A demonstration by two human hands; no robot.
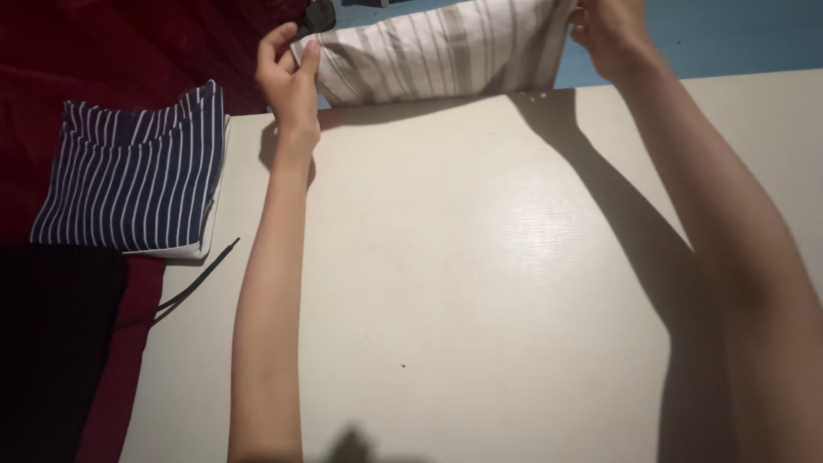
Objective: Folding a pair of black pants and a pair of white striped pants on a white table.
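A folded white garment with grey stripes (441, 51) lies at the far edge of the cream table (480, 283). My left hand (290, 81) pinches its left corner between thumb and fingers. Over at the garment's right end, my right hand (610, 34) grips the other side; its fingertips are cut off by the top of the view. Both arms reach forward across the table.
A folded navy top with white stripes (133, 176) rests on a white piece at the table's left edge. Dark red fabric (103, 51) covers the left side, with a black cloth (51, 343) below. A thin black cord (197, 274) hangs over the edge. Blue surface (737, 34) lies beyond.
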